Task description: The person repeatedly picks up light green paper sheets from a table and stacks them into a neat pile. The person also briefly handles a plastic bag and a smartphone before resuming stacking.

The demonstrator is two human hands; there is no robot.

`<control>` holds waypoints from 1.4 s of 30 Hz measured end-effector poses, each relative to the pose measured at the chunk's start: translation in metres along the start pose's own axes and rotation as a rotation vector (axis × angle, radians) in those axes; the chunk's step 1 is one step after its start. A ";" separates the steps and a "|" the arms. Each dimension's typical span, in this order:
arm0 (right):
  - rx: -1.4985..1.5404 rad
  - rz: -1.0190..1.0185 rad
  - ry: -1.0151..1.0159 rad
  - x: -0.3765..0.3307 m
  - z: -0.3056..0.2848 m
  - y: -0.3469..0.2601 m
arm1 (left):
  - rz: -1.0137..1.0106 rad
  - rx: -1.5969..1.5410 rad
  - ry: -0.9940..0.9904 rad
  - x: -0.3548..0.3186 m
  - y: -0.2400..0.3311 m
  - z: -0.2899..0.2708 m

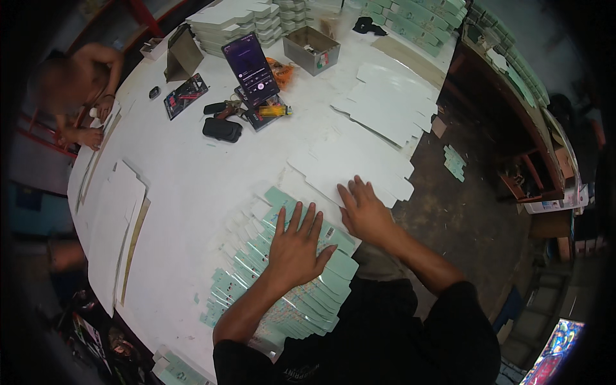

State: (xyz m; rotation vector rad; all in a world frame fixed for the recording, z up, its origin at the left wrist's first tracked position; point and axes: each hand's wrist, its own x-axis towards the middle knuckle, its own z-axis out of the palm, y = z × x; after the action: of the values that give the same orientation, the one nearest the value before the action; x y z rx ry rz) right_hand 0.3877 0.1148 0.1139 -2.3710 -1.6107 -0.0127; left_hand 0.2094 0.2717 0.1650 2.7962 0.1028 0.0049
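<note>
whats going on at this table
A person presses both palms flat on a white table. The left hand rests on a fanned row of mint-green flat cartons; the right hand lies on white carton blanks. A phone stands propped further back. Another person works at the far end.

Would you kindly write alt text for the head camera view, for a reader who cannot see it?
A person's left hand presses flat on a fanned row of mint-green flat cartons on a white table, while the right hand rests on white flat cartons beside them. A propped phone stands farther back; another person works at the far left.
</note>
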 end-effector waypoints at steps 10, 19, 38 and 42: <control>0.633 0.150 0.078 -0.003 -0.025 0.002 | 0.030 0.008 0.065 0.000 0.000 0.001; 0.080 -0.044 0.210 0.022 -0.019 0.001 | -0.008 -0.007 -0.021 0.003 0.001 -0.002; 0.064 0.028 0.018 -0.020 -0.025 0.026 | -0.019 -0.103 -0.223 0.003 0.001 -0.009; 0.573 0.030 0.332 0.019 -0.021 0.010 | 0.025 0.074 0.150 -0.002 -0.002 0.006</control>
State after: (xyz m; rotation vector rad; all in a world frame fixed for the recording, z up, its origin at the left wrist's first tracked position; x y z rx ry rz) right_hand 0.4072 0.1243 0.1349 -1.8380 -1.2186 0.0523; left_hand 0.2073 0.2712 0.1587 2.8680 0.1069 0.2219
